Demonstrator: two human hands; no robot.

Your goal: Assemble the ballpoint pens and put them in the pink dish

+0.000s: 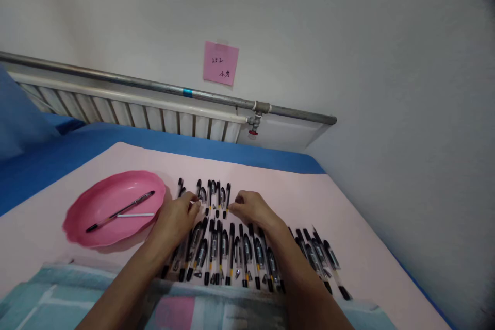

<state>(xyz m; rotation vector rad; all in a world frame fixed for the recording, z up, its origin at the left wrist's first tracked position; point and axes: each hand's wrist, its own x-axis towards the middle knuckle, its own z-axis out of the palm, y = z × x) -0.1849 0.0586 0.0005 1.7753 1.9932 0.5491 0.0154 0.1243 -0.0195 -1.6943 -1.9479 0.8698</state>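
Two rows of disassembled pens lie on the pale pink tabletop, with black caps, clear barrels and small metal tips among them. In the shorter back row of pen parts, my left hand rests at the left side, fingers curled together beside the black caps. My right hand is at that row's right end, thumb and fingers bent inward close to a pen barrel. Whatever either hand may pinch is too small or hidden to make out. A longer front row of pen parts runs beneath my forearms, which cover some of it.
A pink oval basin on the left holds a pen and a thin white stick. Behind the table are a radiator and a metal pipe. A pink note is on the wall.
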